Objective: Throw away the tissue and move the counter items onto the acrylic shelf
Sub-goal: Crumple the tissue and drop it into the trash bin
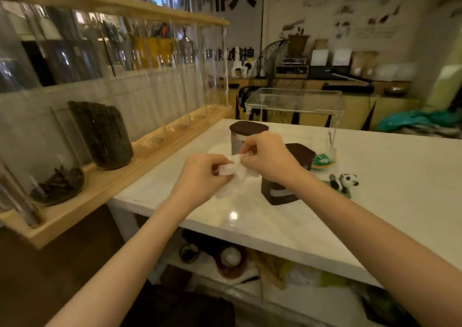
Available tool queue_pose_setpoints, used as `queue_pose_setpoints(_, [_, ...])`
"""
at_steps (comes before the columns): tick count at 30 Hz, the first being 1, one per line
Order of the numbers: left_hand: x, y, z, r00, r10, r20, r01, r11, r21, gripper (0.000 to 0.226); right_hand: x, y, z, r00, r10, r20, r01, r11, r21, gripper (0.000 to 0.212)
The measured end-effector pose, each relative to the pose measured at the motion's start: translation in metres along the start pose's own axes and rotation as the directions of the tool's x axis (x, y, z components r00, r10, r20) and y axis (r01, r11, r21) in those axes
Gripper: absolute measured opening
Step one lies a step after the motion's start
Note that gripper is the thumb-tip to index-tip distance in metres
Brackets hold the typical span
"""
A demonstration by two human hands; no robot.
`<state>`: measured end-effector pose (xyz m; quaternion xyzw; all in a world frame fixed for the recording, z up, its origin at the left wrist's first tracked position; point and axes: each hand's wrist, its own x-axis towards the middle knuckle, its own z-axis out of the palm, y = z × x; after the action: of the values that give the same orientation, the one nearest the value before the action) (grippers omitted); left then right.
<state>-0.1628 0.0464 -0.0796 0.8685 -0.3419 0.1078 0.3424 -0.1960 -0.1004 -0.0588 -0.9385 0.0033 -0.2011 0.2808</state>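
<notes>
A crumpled white tissue (236,174) hangs above the white counter (375,201), pinched between both hands. My left hand (200,179) grips its left side and my right hand (270,156) grips its top right. Behind my right hand stand two dark-lidded jars, one at the back (247,132) and one nearer (297,161), partly hidden by my wrist. A green packet (322,161) and a small panda figure (345,181) lie to the right. The clear acrylic shelf (295,101) stands at the counter's far edge.
A wooden rack (105,184) with tall glass tubes and dark-filled jars runs along the left. Under the counter a lower shelf (237,271) holds bowls and clutter. A back counter (337,81) with equipment lines the far wall.
</notes>
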Motion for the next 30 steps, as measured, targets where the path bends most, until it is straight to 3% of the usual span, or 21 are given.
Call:
queue_pose_setpoints(4, [-0.029,0.051,0.031,0.993,0.073,0.093,-0.064,0.993,-0.095,0.023,-0.069,0.024,-0.034,0.988,0.124,-0.094,-0.127,0.991,-0.031,0.015])
queue_pose_setpoints(8, [-0.064,0.093,0.075,0.960,0.123,0.252,-0.090,0.986,-0.140,0.026,-0.154,0.059,-0.052,0.952,0.289,-0.099,-0.289,0.957,0.020,0.014])
queue_pose_setpoints(16, [-0.144,0.133,0.182,0.820,0.134,0.557,-0.004,0.974,-0.228,0.028,-0.297,0.131,-0.047,0.786,0.617,0.050,-0.616,0.771,0.164,0.008])
queue_pose_setpoints(23, [-0.191,0.103,0.299,0.675,0.068,0.734,0.113,0.974,-0.195,0.022,-0.383,0.220,0.035,0.534,0.827,0.176,-0.831,0.475,0.289,0.007])
queue_pose_setpoints(27, [-0.219,0.060,0.386,0.561,0.006,0.828,0.141,0.985,-0.103,0.016,-0.421,0.282,0.106,0.422,0.886,0.193,-0.891,0.365,0.271,0.016])
queue_pose_setpoints(30, [-0.247,0.020,0.454,0.532,-0.011,0.846,0.154,0.985,-0.084,0.017,-0.447,0.335,0.168,0.352,0.915,0.196,-0.924,0.307,0.227,0.019])
